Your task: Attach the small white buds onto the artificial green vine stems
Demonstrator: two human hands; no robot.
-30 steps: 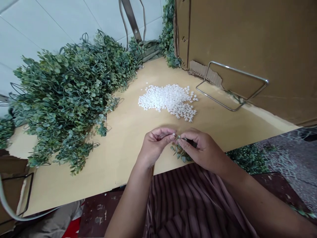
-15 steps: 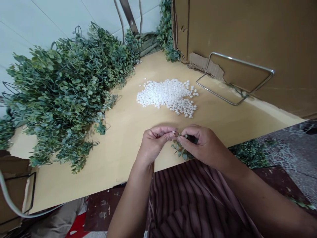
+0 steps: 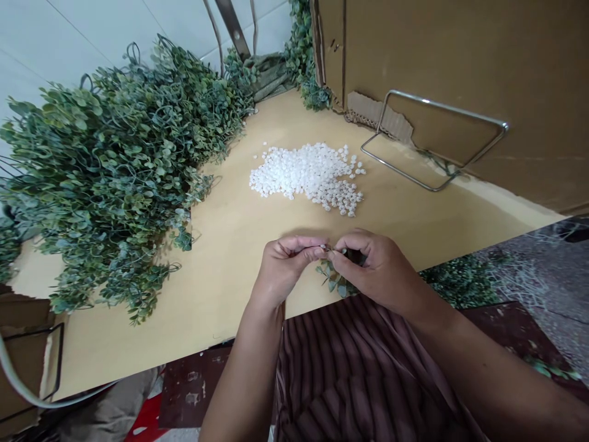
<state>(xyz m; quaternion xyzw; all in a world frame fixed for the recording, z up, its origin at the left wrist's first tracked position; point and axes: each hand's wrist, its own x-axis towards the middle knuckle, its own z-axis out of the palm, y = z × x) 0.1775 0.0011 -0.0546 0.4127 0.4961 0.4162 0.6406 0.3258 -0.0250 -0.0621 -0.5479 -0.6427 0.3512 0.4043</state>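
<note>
Working low over the near edge of the tan tabletop (image 3: 221, 288), the person had both hands close together, fingertips nearly meeting. Head view, only view. Left hand (image 3: 285, 264): thumb and forefinger pinched a tiny white piece (image 3: 323, 247) right at the tips. Right hand (image 3: 372, 264): thumb and forefinger gripped a leafy sprig (image 3: 338, 283), its leaves hanging below the fingers and partly covered by them. Whether stem and piece touched was too small to tell.

Likeliest slip: the white piece popping out of the left pinch, since so little of it sat between the tips; it looked round enough to roll. The bead pile (image 3: 306, 175) lay just beyond the hands, so a dropped piece could have got lost among its lookalikes, or gone over the near edge onto the striped clothing (image 3: 331, 368). Second risk: the thin stem bending or missing the piece if pushed off line, because the fingers hid much of the meeting point. Squeezing hard on the right might also have crushed or stripped leaves folded under that palm. A forward knock of either hand could have scattered the loose pile. The foliage heap (image 3: 124, 166) stood well apart on the left, its stray wiry stems a snag risk only if the left arm swung wide.
</note>
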